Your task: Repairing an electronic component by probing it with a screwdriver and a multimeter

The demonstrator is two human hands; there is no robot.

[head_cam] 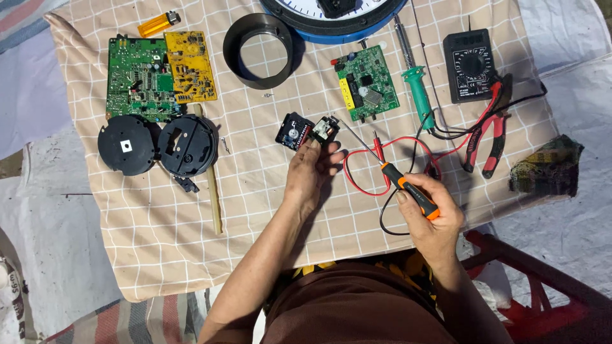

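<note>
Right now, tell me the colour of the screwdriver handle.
Orange and black screwdriver handle, held in the right hand; head view.

— What lies in the upper left of the frame?

— An orange lighter, and below it a green circuit board touching a yellow circuit board. Under those, two black round covers sit side by side.

— And along the top middle?

— A black ring beside a blue-rimmed round dial, with a smaller green board lower down.

— The right side?

— A green-handled soldering iron, a black multimeter with red and black leads, and red-handled pliers. Everything rests on a beige checked cloth.
</note>
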